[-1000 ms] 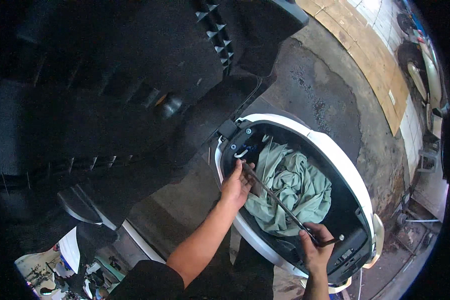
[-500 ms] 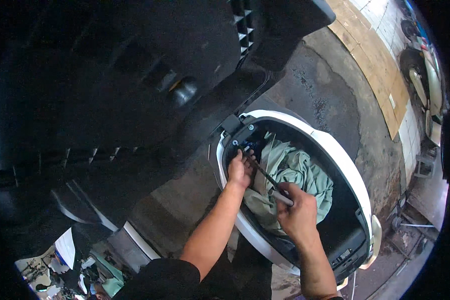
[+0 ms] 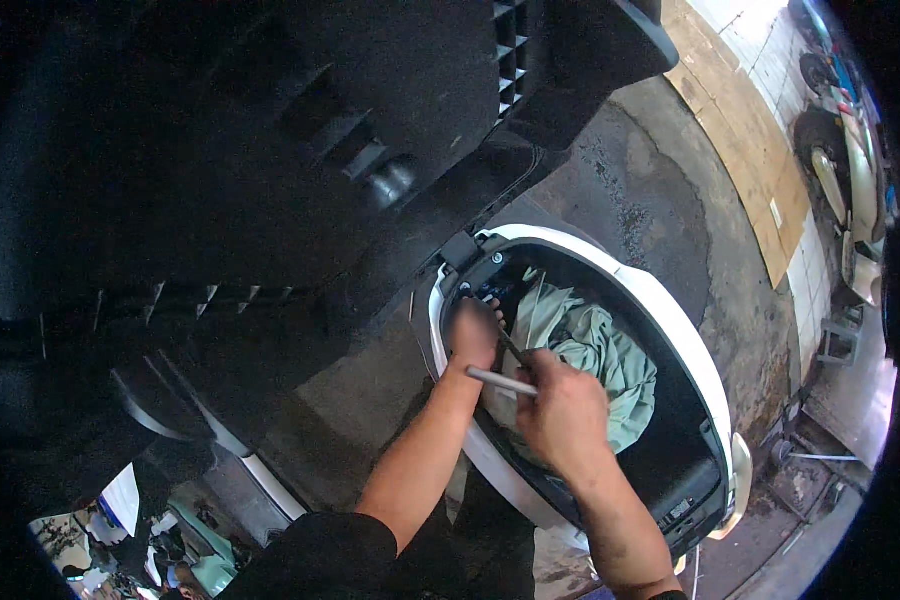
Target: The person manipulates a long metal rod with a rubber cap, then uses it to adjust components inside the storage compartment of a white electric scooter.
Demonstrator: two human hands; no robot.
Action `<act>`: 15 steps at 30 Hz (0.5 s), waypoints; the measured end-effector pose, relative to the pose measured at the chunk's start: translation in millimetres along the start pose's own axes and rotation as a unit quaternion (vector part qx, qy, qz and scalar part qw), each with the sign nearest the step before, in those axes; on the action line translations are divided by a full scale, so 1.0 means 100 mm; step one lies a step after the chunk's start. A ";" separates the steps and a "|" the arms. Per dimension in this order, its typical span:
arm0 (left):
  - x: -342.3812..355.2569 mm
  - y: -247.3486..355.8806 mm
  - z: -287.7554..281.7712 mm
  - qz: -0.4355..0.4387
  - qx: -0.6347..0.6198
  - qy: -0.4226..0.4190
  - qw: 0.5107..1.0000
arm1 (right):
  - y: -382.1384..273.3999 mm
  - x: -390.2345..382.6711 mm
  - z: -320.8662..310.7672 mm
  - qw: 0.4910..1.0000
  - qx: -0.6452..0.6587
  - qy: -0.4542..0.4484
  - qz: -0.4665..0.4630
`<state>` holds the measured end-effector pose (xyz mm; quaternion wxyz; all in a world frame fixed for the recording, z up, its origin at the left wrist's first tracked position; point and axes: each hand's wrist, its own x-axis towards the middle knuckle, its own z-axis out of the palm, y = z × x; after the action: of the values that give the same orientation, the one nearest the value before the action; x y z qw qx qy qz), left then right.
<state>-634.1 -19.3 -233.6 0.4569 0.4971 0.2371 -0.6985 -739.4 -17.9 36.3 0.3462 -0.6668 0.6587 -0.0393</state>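
A wrench with a long dark shaft and a pale crosswise handle (image 3: pixel 503 381) slants over the front of a scooter's storage compartment. My right hand (image 3: pixel 564 402) is closed around it where handle and shaft meet. Blurred, my left hand (image 3: pixel 473 335) is at the shaft's far end, fingers curled about it; the tip is hidden. Beside that hand, a bolt (image 3: pixel 498 258) shows in the compartment's front corner. A crumpled pale green cloth (image 3: pixel 610 365) fills much of the compartment, which has a white outer rim (image 3: pixel 660 300).
A large black plastic part (image 3: pixel 220 180) looms over the upper left. Cardboard (image 3: pixel 745 130) lies on the floor beyond the scooter, with a wheeled vehicle (image 3: pixel 835 150) at the far right. Assorted parts and cloth (image 3: pixel 170 555) are piled at lower left.
My right hand has moved a little left and turned, swinging the wrench's pale handle from pointing lower right to pointing left. My left hand stays at the shaft's far end.
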 end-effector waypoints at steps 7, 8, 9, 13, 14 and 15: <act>-0.38 -0.11 -0.17 0.084 -0.013 -0.183 0.980 | -0.42 0.31 0.17 0.986 0.003 -0.162 0.027; -0.55 -0.07 -0.13 0.084 -0.013 -0.184 0.979 | -0.41 0.33 0.27 0.994 0.049 -0.095 -0.032; -0.68 -0.02 -0.12 0.056 -0.016 -0.226 0.972 | -0.44 0.36 0.26 0.994 0.066 -0.075 -0.036; -1.29 0.32 0.00 0.325 0.330 -0.144 0.874 | -0.52 0.55 0.22 0.949 0.289 -0.090 0.088; -1.27 0.38 0.00 0.421 0.389 -0.109 0.812 | -0.50 0.59 0.31 0.886 0.440 -0.064 0.134; -1.27 0.44 0.01 0.504 0.436 -0.057 0.743 | -0.43 0.60 0.34 0.862 0.479 -0.044 0.158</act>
<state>-585.2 10.5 -112.3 0.4885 0.6486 -0.4052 -0.4202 -677.8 -63.1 8.5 0.6533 -0.3067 0.6395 -0.2649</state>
